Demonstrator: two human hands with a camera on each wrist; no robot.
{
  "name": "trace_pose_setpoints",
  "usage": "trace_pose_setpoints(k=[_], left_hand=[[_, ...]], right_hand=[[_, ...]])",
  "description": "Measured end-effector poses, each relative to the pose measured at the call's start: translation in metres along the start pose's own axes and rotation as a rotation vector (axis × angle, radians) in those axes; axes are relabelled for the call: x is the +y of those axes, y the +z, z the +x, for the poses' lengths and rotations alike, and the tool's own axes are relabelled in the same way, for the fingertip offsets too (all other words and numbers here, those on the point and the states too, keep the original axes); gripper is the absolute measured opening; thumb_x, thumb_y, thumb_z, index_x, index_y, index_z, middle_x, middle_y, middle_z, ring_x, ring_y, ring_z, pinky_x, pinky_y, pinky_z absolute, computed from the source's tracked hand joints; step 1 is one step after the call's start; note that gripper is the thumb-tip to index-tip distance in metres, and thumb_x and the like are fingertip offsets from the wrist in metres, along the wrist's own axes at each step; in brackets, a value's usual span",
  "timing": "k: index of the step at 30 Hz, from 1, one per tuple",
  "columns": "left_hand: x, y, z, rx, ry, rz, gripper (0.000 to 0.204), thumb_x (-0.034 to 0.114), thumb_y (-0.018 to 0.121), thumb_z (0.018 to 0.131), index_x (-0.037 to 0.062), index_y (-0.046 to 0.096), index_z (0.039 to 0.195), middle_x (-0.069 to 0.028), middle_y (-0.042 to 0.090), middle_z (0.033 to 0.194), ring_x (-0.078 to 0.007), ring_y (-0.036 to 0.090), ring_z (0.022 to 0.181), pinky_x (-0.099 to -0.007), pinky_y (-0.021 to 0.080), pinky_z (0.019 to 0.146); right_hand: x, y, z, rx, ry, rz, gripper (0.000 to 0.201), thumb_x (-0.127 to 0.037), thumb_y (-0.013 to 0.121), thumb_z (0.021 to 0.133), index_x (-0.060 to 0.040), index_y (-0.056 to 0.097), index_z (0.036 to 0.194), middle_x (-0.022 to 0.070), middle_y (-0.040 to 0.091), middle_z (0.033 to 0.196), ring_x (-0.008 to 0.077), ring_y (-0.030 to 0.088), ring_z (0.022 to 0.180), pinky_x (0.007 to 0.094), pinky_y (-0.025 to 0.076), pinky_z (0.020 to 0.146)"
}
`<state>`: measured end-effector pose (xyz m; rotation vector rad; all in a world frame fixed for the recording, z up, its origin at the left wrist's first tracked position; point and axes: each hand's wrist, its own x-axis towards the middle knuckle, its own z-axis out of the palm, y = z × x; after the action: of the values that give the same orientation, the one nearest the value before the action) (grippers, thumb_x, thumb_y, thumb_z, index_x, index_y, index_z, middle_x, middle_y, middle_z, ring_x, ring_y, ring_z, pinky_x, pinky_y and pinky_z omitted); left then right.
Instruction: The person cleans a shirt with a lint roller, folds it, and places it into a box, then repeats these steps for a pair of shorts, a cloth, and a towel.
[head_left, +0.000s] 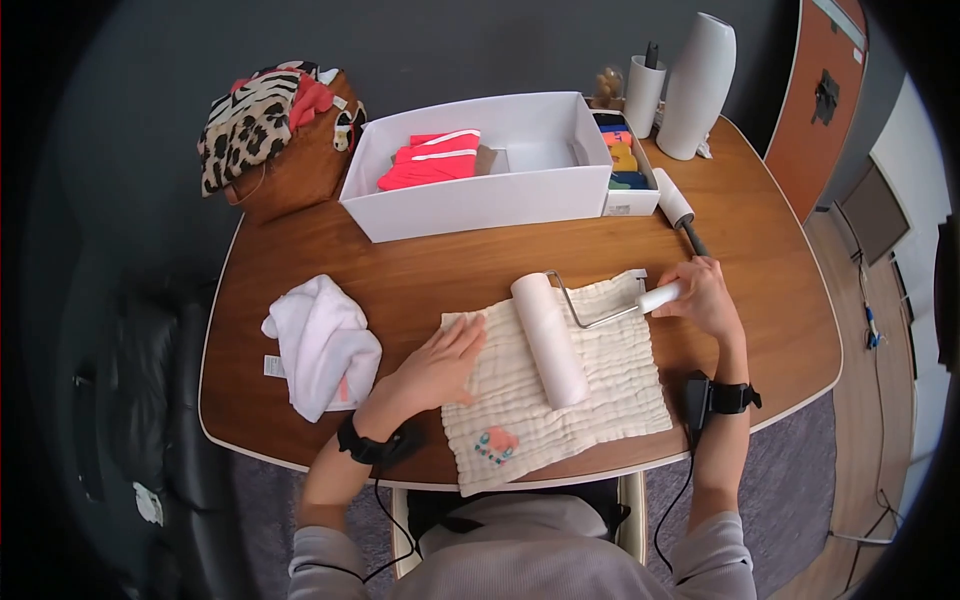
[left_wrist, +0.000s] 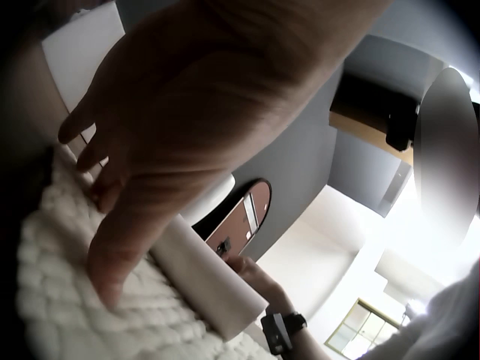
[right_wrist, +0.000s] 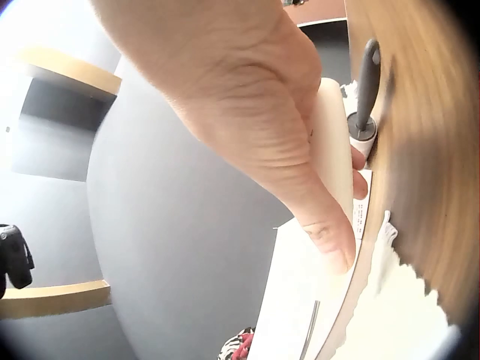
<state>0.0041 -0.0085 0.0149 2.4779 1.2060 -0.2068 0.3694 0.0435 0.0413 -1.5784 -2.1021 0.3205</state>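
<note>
A cream crinkled gauze cloth [head_left: 610, 390] with a small coloured print near one corner lies flat at the table's front. Across it rests a lint roller [head_left: 550, 340] with a wide white sticky roll and a bent metal rod. My right hand [head_left: 700, 298] grips the roller's white handle [right_wrist: 335, 150], thumb along one side and fingertips showing on the other. On the cloth's left edge my left hand [head_left: 440, 362] rests with fingers extended. In the left wrist view the roll [left_wrist: 206, 277] lies just beyond the left thumb.
A crumpled white towel [head_left: 325, 345] lies at left. Behind stand a white box [head_left: 480, 208] with folded red clothing, a smaller box [head_left: 632, 200] of coloured items, a second lint roller [head_left: 676, 205], a white vase [head_left: 697, 90] and a brown bag [head_left: 290, 185] heaped with clothes.
</note>
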Motion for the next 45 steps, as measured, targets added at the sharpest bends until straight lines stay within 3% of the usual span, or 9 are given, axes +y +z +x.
trace_pose_setpoints(k=[6, 17, 24, 27, 30, 32, 35, 38, 45], left_hand=[[-0.021, -0.003, -0.012, 0.029, -0.027, -0.122, 0.099, 0.027, 0.077, 0.054, 0.0087, 0.023, 0.135, -0.0073, 0.01, 0.144, -0.0255, 0.01, 0.133, -0.0456, 0.021, 0.105], [-0.034, -0.011, -0.023, 0.036, -0.122, -0.105, 0.105, 0.026, 0.079, 0.049, 0.0045, 0.023, 0.134, -0.0111, 0.009, 0.144, -0.0282, 0.009, 0.132, -0.0457, 0.019, 0.104], [-0.044, -0.005, -0.026, 0.072, -0.1, -0.156, 0.106, 0.025, 0.079, 0.048, 0.0043, 0.022, 0.134, -0.011, 0.011, 0.144, -0.028, 0.009, 0.132, -0.0442, 0.018, 0.105], [-0.049, 0.0, -0.027, 0.076, -0.074, -0.171, 0.109, 0.024, 0.08, 0.046, 0.0029, 0.02, 0.135, -0.0123, 0.01, 0.143, -0.0277, 0.007, 0.133, -0.0443, 0.015, 0.106], [-0.049, 0.001, -0.027, 0.069, -0.07, -0.187, 0.113, 0.023, 0.081, 0.046, 0.0026, 0.016, 0.136, -0.0132, 0.01, 0.143, -0.0272, 0.006, 0.133, -0.0446, 0.013, 0.106], [-0.048, -0.001, -0.027, 0.061, -0.079, -0.189, 0.115, 0.022, 0.081, 0.046, 0.0028, 0.012, 0.136, -0.0133, 0.01, 0.143, -0.027, 0.005, 0.133, -0.0449, 0.012, 0.106], [-0.043, -0.005, -0.023, 0.058, -0.082, -0.211, 0.119, 0.02, 0.081, 0.047, 0.0035, 0.005, 0.137, -0.0134, 0.01, 0.143, -0.0271, 0.005, 0.133, -0.0453, 0.011, 0.106], [-0.043, -0.005, -0.02, 0.092, -0.051, -0.267, 0.12, 0.02, 0.081, 0.048, 0.0029, 0.002, 0.137, -0.0155, 0.009, 0.143, -0.0278, 0.005, 0.133, -0.0463, 0.01, 0.106], [-0.046, -0.003, -0.031, 0.236, -0.139, -0.21, 0.114, 0.026, 0.08, 0.049, -0.0078, 0.01, 0.132, -0.0265, 0.008, 0.139, -0.0328, 0.007, 0.132, -0.0385, 0.015, 0.107]], right_hand=[[0.012, -0.009, -0.004, 0.016, 0.114, -0.015, 0.036, -0.015, 0.08, 0.044, -0.0066, 0.062, 0.074, 0.0072, 0.057, 0.067, 0.0248, 0.051, 0.08, 0.0339, 0.032, 0.088], [0.066, -0.045, -0.023, 0.068, 0.235, -0.13, 0.038, -0.011, 0.078, 0.043, -0.0041, 0.063, 0.077, 0.0096, 0.057, 0.074, 0.0284, 0.049, 0.081, 0.0372, 0.039, 0.076], [0.084, -0.06, -0.036, 0.126, 0.267, -0.173, 0.036, -0.011, 0.077, 0.045, -0.0025, 0.064, 0.077, 0.0112, 0.058, 0.075, 0.0287, 0.052, 0.079, 0.0369, 0.038, 0.077], [0.096, -0.068, -0.044, 0.177, 0.246, -0.173, 0.034, -0.01, 0.076, 0.047, -0.0027, 0.064, 0.077, 0.0102, 0.058, 0.073, 0.0257, 0.053, 0.079, 0.0352, 0.04, 0.074], [0.069, -0.081, -0.052, 0.26, 0.338, 0.038, 0.031, -0.009, 0.075, 0.049, -0.0031, 0.063, 0.077, 0.0087, 0.057, 0.073, 0.0223, 0.054, 0.074, 0.0318, 0.042, 0.069], [0.105, -0.083, -0.06, 0.293, 0.246, 0.175, 0.031, -0.004, 0.073, 0.057, 0.0001, 0.06, 0.084, 0.0067, 0.057, 0.075, 0.0166, 0.054, 0.071, 0.0256, 0.044, 0.065], [0.087, -0.08, -0.048, 0.252, 0.243, 0.422, 0.031, -0.001, 0.072, 0.064, 0.0041, 0.056, 0.09, 0.0059, 0.057, 0.08, 0.0125, 0.054, 0.073, 0.0227, 0.044, 0.066], [0.018, -0.043, -0.011, 0.173, 0.131, 0.518, 0.032, -0.001, 0.074, 0.061, 0.0027, 0.057, 0.087, 0.0048, 0.056, 0.079, 0.0116, 0.054, 0.073, 0.0217, 0.044, 0.066], [-0.087, 0.047, 0.011, 0.202, -0.149, -0.063, 0.035, -0.019, 0.082, 0.048, -0.007, 0.064, 0.076, 0.0051, 0.058, 0.073, 0.0238, 0.051, 0.077, 0.0346, 0.033, 0.081]])
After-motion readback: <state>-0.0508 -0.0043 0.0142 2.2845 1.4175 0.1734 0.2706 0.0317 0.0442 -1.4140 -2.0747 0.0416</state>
